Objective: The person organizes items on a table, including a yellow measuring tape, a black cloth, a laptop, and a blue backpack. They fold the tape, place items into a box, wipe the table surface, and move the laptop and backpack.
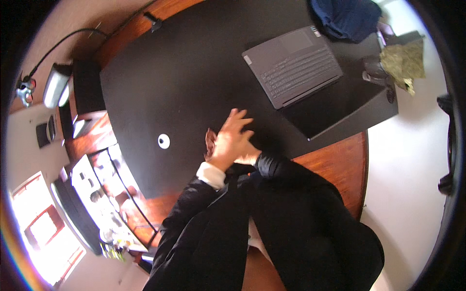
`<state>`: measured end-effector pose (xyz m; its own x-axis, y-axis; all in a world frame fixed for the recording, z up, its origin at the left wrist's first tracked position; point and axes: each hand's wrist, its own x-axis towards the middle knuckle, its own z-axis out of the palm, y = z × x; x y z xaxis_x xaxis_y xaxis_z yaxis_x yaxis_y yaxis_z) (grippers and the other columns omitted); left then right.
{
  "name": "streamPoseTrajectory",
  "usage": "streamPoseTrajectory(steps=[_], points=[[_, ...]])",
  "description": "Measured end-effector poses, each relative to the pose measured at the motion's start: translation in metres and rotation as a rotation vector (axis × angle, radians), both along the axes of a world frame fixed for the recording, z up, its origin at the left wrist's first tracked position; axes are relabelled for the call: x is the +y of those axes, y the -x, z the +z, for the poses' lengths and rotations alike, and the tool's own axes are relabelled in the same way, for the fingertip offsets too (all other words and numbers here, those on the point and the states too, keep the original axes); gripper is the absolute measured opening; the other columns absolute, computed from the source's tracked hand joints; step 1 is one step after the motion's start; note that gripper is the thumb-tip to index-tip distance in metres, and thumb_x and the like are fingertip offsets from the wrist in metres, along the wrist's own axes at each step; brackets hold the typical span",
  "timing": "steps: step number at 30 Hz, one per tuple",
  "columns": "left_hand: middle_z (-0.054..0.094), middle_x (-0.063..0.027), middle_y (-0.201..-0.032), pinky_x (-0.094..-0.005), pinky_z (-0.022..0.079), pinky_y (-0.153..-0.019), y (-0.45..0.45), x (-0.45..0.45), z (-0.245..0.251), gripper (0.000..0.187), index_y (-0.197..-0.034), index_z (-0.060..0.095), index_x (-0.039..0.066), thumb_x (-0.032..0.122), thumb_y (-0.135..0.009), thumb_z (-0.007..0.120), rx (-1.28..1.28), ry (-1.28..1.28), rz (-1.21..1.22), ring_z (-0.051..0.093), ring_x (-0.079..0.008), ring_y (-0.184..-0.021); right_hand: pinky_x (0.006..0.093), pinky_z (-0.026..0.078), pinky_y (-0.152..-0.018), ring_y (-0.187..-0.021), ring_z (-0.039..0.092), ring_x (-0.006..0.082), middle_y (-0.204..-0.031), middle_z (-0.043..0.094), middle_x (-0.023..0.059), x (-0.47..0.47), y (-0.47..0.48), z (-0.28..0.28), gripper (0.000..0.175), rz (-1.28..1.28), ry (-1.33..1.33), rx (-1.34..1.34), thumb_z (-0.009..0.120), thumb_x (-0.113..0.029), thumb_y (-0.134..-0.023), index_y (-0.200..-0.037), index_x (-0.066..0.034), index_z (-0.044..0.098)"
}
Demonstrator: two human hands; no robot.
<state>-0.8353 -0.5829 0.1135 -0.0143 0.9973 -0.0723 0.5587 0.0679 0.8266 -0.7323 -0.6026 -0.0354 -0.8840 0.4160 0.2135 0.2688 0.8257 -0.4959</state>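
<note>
My left hand (230, 143), with a white cuff at its wrist, is over the dark tabletop (164, 91) with its fingers spread. It crosses in front of my right hand (248, 157), which is mostly hidden; darker fingers showing left of the left hand appear to belong to it. The two hands overlap and seem to touch, with no object visible between them. Left of them lies a small white disc (166, 141) with a dark centre. An open laptop (296, 65) rests to the upper right, its screen (327, 109) folded far back towards my side.
Dark blue cloth (346, 18) lies at the top right. An olive cloth item (402, 62) and small dark things sit at the table's right end. A black clip-like object (153, 22) is at the far edge. Glass-fronted shelving (113, 182) and a window (43, 225) stand left.
</note>
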Motion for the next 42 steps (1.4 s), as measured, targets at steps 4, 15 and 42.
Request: streamPoseTrajectory(steps=[4,15,42], points=[[0.069,-0.016,-0.123,-0.0418,0.05,-0.104,0.073,0.041,-0.021,0.026,-0.113,0.071,0.004,0.012,-0.089,0.071,0.093,-0.096,-0.024,0.065,-0.033,-0.119,0.0451,0.052,-0.07,-0.08,0.064,0.0287,-0.08,0.062,0.0091,-0.023,0.008,0.02,0.027,-0.118,0.211,0.018,0.075,-0.026,-0.084,-0.098,-0.007,0.063],[0.063,-0.0217,-0.127,-0.0479,0.044,-0.105,0.021,0.242,-0.136,0.046,-0.128,0.061,-0.002,0.031,-0.095,0.064,0.094,-0.13,0.101,0.057,-0.0375,-0.119,0.0262,0.051,-0.054,-0.061,0.06,0.0084,-0.088,0.069,0.0069,0.008,-0.11,0.076,0.041,-1.302,1.095,0.38,0.071,-0.009,-0.092,-0.125,-0.0039,0.047],[0.062,-0.0295,-0.108,-0.0449,0.059,-0.093,-0.129,-0.007,-0.117,0.023,-0.106,0.049,-0.009,0.014,-0.104,0.049,-0.874,1.142,0.035,0.069,-0.042,-0.104,0.0328,0.048,-0.06,-0.068,0.056,0.0142,-0.084,0.06,0.0005,0.146,-0.389,0.159,0.038,-1.33,1.105,-0.022,0.079,-0.019,-0.087,-0.116,-0.0034,0.06]])
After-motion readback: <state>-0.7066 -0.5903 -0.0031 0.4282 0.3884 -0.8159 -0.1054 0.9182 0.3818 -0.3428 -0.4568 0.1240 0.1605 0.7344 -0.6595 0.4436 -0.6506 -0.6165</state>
